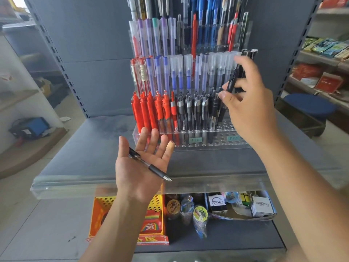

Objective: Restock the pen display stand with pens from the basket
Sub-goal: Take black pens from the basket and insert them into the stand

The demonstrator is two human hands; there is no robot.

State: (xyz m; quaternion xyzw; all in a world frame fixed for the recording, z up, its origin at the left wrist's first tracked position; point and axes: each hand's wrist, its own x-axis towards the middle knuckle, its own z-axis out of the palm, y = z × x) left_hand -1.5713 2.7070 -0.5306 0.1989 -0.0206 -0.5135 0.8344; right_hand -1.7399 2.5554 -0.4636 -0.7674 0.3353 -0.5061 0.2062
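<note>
A clear acrylic pen display stand (222, 138) rises in tiers on the grey shelf, filled with red, blue, purple and black pens. Its bottom row has empty holes at the right end. My left hand (140, 163) lies palm up in front of the stand, fingers straight, with a black pen (150, 164) resting across the palm, tip pointing right. My right hand (245, 103) is raised at the stand's right side and pinches another black pen (232, 81) upright between thumb and fingers, just above the bottom row. No basket shows clearly.
The grey metal shelf (94, 157) has a clear front strip. Below it sit a yellow-orange perforated box (105, 208), small toys and white "VERSATILE" boxes (262, 206). Another shelving unit with packaged goods (326, 48) stands to the right, beside a blue stool (309, 104).
</note>
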